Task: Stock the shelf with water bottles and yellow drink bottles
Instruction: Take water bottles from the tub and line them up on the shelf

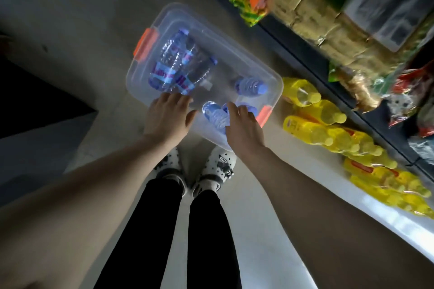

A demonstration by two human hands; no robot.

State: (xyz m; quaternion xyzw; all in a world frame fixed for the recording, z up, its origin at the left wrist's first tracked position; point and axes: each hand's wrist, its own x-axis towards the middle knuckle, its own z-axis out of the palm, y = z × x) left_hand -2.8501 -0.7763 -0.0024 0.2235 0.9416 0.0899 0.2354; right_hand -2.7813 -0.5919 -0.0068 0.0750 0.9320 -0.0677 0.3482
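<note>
A clear plastic bin (246, 61) with orange latches stands on the floor in front of my feet. Inside lie larger water bottles (175, 65) with blue labels on the left and small water bottles (250, 85) with blue caps on the right. My left hand (168, 116) hovers over the bin's near edge with fingers extended, holding nothing. My right hand (243, 128) reaches down onto a small water bottle (215, 114) at the near right corner, fingers over it. Yellow drink bottles (326, 122) stand in rows on the low white shelf (352, 197) to the right.
Higher shelves at the upper right hold snack bags and packaged goods (310, 19). My feet in white clogs (219, 166) stand just behind the bin. A dark block (35, 91) sits to the left on the grey floor.
</note>
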